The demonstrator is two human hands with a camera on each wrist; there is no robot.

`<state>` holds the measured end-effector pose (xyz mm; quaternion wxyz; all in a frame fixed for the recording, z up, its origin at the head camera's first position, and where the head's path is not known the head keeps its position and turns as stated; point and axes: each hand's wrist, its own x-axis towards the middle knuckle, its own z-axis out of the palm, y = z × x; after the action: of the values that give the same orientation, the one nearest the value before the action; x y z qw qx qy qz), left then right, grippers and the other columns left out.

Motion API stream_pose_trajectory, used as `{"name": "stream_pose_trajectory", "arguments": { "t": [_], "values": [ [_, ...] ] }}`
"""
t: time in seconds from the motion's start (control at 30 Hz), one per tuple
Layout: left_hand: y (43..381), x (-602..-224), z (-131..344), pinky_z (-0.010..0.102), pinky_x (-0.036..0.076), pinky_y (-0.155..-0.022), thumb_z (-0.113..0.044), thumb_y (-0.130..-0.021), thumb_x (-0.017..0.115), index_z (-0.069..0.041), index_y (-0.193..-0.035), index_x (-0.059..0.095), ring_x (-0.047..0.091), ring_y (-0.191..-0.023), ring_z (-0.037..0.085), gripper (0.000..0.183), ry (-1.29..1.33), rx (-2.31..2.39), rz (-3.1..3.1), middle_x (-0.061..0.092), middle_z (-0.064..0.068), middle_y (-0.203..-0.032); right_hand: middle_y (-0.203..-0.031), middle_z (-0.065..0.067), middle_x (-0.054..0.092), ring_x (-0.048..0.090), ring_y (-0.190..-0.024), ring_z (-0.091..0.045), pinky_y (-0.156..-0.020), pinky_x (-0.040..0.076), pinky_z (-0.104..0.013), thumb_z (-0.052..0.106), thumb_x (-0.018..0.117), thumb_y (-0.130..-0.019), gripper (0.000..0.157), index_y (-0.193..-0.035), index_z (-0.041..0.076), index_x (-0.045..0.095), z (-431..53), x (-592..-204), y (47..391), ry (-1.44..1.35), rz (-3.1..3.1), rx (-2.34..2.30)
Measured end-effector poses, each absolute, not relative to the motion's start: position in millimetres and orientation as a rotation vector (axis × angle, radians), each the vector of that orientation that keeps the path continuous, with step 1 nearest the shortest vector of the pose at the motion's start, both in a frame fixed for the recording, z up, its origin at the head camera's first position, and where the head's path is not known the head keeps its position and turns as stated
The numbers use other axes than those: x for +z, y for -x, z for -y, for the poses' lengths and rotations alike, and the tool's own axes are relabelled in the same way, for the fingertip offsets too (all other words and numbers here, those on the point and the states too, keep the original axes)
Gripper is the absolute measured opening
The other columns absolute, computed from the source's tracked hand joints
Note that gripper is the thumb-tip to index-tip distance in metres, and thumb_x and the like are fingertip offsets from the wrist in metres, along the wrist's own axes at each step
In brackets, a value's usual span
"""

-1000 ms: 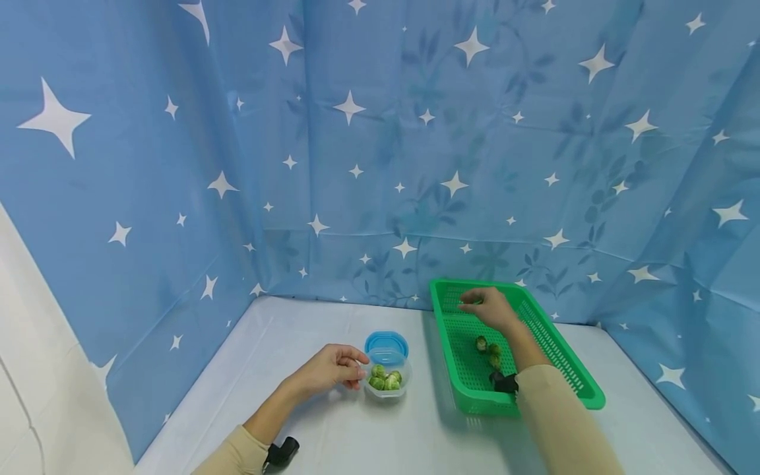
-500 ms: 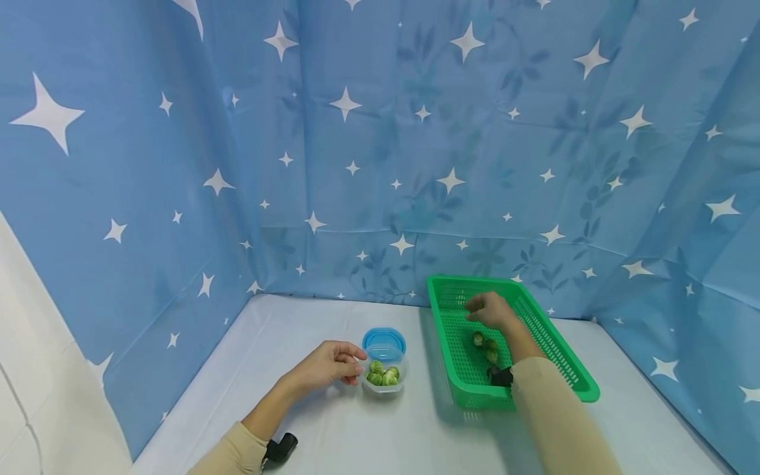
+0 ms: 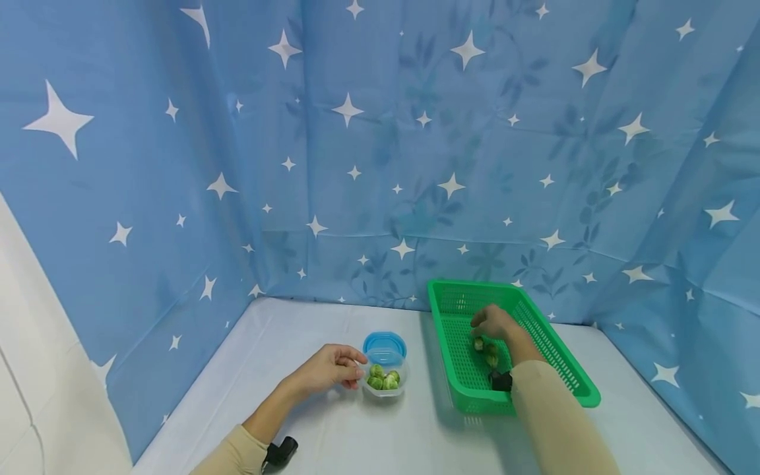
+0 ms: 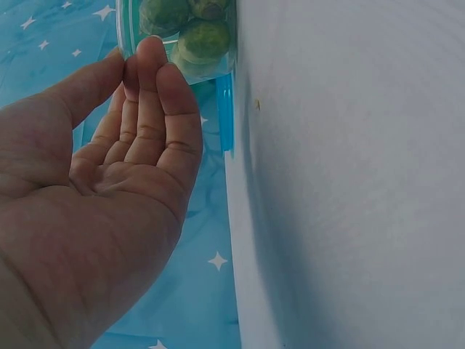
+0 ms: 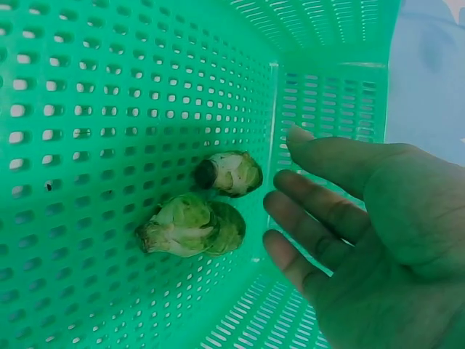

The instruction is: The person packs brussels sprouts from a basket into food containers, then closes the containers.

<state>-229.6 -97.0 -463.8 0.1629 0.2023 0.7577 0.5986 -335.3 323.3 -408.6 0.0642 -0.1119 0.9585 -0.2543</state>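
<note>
Several Brussels sprouts (image 3: 384,380) fill a small clear plastic container (image 3: 382,393). My left hand (image 3: 332,367) is beside its left side, with thumb and fingertips right at the container's rim and the fingers loosely bent. In the left wrist view, the fingertips (image 4: 151,51) overlap the container wall, sprouts behind it. My right hand (image 3: 499,326) reaches down into a green basket (image 3: 445,343). In the right wrist view, its thumb and fingers are spread apart, nothing between them. Just off the fingertips lie a single sprout (image 5: 231,173) and a close-set pair of sprouts (image 5: 192,227).
A blue lid (image 3: 384,340) lies behind the container on the white tabletop (image 3: 332,422). The basket's perforated walls rise around my right hand. A blue star-patterned curtain (image 3: 380,165) hangs along the back and sides of the table.
My right hand has moved lower and nearer in the basket, over the sprouts. The left hand keeps its place at the container. The head view has shifted slightly.
</note>
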Motion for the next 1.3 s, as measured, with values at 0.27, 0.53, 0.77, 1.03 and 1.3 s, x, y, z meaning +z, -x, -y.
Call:
{"name": "stream_pose_trajectory", "arguments": {
  "t": [0.27,0.53,0.77,1.03,1.3],
  "values": [
    [229.9,-465.7,96.6,0.044,0.062,-0.082,-0.017,-0.101,0.071,0.0,-0.128,0.067,0.072,-0.082,0.02,0.032,-0.57,1.712,-2.161,0.076,0.011,-0.095,-0.13,-0.031,0.066,0.058,-0.124,-0.054,-0.094,0.057,-0.057,0.01,0.069,-0.099,0.03,-0.124,-0.006,0.071,-323.0,-410.1,333.2,0.368,-2.86,-0.719],
    [230.4,-465.4,96.3,0.044,0.063,-0.082,-0.017,-0.101,0.07,0.0,-0.128,0.067,0.073,-0.082,0.02,0.032,-0.579,1.707,-2.161,0.076,0.011,-0.095,-0.125,-0.029,0.069,0.061,-0.121,-0.053,-0.093,0.058,-0.056,0.003,0.07,-0.097,0.026,-0.121,-0.007,0.073,-320.4,-407.1,330.2,0.391,-2.852,-0.697],
    [230.6,-466.5,96.7,0.042,0.063,-0.081,-0.017,-0.101,0.07,0.002,-0.129,0.066,0.074,-0.083,0.021,0.034,-0.586,1.708,-2.156,0.076,0.013,-0.096,-0.123,-0.025,0.072,0.06,-0.121,-0.052,-0.093,0.059,-0.055,-0.004,0.072,-0.092,0.025,-0.116,-0.003,0.077,-319.3,-409.8,330.9,0.377,-2.844,-0.727],
    [231.0,-468.7,97.0,0.042,0.063,-0.08,-0.016,-0.101,0.07,0.004,-0.131,0.064,0.073,-0.082,0.021,0.036,-0.579,1.715,-2.155,0.076,0.009,-0.094,-0.119,-0.022,0.074,0.064,-0.117,-0.048,-0.09,0.06,-0.052,-0.004,0.074,-0.091,0.023,-0.114,-0.002,0.078,-317.9,-412.6,331.4,0.423,-2.831,-0.737],
    [231.3,-468.3,96.7,0.043,0.062,-0.081,-0.016,-0.1,0.071,0.004,-0.13,0.065,0.073,-0.082,0.021,0.036,-0.568,1.72,-2.149,0.076,0.008,-0.093,-0.112,-0.018,0.076,0.068,-0.11,-0.043,-0.088,0.061,-0.049,-0.009,0.07,-0.092,0.022,-0.11,-0.001,0.079,-317.6,-413.3,330.1,0.439,-2.83,-0.737]
  ]
}}
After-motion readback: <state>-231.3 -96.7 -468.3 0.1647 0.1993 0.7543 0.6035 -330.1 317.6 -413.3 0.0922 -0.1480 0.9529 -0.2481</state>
